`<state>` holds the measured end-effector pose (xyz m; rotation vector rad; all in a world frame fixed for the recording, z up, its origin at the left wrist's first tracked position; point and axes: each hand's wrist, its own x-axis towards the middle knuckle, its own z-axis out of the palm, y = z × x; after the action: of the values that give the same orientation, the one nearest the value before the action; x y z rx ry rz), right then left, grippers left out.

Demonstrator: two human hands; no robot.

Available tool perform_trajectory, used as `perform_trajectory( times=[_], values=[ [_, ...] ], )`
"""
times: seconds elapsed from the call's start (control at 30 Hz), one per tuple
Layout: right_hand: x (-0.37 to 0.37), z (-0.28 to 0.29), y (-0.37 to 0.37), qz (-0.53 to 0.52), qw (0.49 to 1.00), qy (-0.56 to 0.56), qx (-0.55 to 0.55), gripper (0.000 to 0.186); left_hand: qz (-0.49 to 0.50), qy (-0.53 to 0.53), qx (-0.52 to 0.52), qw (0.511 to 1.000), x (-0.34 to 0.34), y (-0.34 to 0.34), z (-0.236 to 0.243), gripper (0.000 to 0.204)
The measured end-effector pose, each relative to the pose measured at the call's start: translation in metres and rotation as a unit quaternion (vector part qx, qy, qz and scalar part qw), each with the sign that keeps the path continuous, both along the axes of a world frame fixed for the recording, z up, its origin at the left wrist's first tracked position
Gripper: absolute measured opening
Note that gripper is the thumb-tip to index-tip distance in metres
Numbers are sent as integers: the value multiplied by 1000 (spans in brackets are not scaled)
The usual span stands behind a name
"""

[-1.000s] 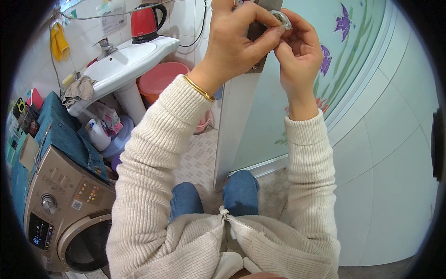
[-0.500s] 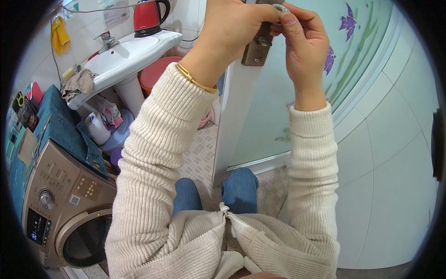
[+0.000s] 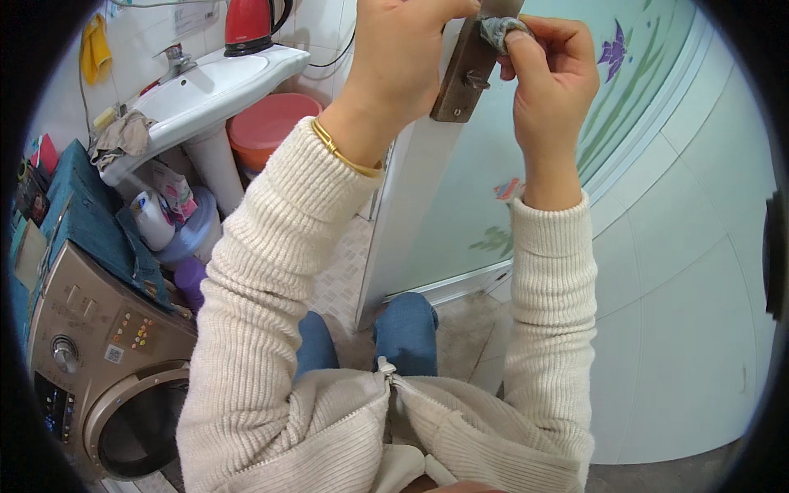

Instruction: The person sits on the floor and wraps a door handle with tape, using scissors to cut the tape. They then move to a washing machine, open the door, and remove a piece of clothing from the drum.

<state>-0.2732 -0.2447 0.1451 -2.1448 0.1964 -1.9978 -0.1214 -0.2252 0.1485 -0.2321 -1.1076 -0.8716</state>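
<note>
High in front of me stands a frosted glass door with a white frame and a bronze lock plate that carries a small turn knob. My right hand pinches a small grey crumpled piece, perhaps cloth or wrapping, against the upper part of the plate, where the door handle seems to be. My left hand, with a gold bangle at its wrist, is at the plate's left side. Its thumb reaches toward the plate; the other fingers are hidden or cut off by the top edge.
Left of me are a washing machine under a blue cover and a white sink with a red kettle. A red basin sits behind the sink's pedestal. White wall tiles curve along the right.
My hands have drawn slightly apart; the left thumb has come off the handle area. The grey crumpled piece now shows at my right fingertips. The view has shifted a little.
</note>
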Motion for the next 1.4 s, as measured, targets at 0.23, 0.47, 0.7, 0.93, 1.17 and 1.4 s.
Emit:
perform_trajectory(
  times=[0.23, 0.47, 0.7, 0.93, 1.17, 1.4],
  values=[
    [8, 20, 15, -335, 906, 136, -218, 33, -10, -137, 242, 961, 14, -57, -96, 67],
    [8, 45, 15, -654, 557, 252, -446, 52, -73, -269, 246, 928, 16, -36, -113, 88],
    [9, 60, 14, -572, 581, 288, -502, 37, -98, -270, 189, 939, 15, -24, -113, 89],
    [4, 71, 31, -568, 531, 375, -504, 47, -149, -294, 147, 932, 15, -30, -118, 82],
    [0, 95, 41, -507, 482, 469, -539, 52, -171, -289, 109, 935, 14, -32, -126, 76],
    [-6, 71, 32, -557, 539, 373, -509, 53, -201, -295, 108, 928, 16, -35, -126, 67]
  ],
)
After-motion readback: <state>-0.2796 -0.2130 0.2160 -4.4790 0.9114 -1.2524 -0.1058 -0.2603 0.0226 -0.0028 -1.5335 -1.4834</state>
